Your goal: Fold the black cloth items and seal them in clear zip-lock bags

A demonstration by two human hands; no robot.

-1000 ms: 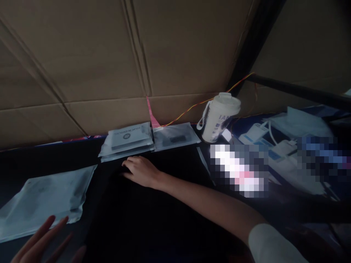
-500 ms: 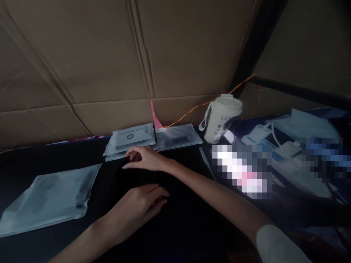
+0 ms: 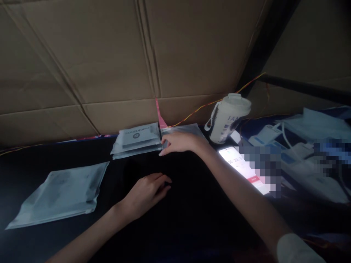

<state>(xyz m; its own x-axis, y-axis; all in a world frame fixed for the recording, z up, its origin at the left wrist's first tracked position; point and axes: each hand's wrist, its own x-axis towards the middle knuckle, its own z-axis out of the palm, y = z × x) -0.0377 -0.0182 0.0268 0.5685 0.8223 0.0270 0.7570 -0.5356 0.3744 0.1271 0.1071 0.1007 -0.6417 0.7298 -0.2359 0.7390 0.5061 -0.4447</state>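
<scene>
My right hand [image 3: 178, 142] reaches over the flat translucent bag [image 3: 189, 129] at the back, covering most of it. Its thumb and fingers are apart at the right edge of a small stack of printed zip bags [image 3: 137, 137]; whether the fingertips touch either is unclear. Nothing shows in that hand. My left hand [image 3: 146, 193] hovers over or rests on the black tabletop [image 3: 186, 219], fingers loosely bent, thumb apart, holding nothing visible. A larger frosted zip bag [image 3: 63, 193] lies flat to its left.
A lidded white cup [image 3: 229, 118] with a strap stands at the back right. In front of it lies a lit phone [image 3: 241, 170], beside white packets and cables [image 3: 290, 146]. A cardboard wall [image 3: 115, 65] closes the back, with a yellow-red wire [image 3: 194, 111] along it.
My right hand has moved right, from in front of the printed stack to over the bag beside it. My left hand has shifted slightly up. The view has shifted a little left.
</scene>
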